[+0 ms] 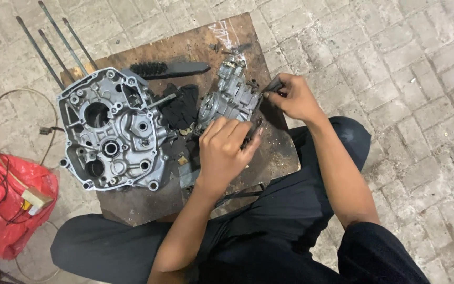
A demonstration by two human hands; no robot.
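**On the wooden board: carburetor held under both hands**

Under the left hand [226, 152], fingers curled and pressed together, lies the carburetor [228, 100], its lower end covered by the knuckles. Right hand [295, 97] pinches a small dark tool [272, 87] at the body's far side. Cast metal: judged rigid, fairly heavy, greasy; grip the main body, not the protruding fittings. Engine crankcase half [112, 129] sits beyond the left fingers; brush [169, 69] above.

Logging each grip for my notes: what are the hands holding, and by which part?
Left hand grips the carburetor by its near lower end. Right hand pinches a small dark tool at its handle end, against the carburetor's side.
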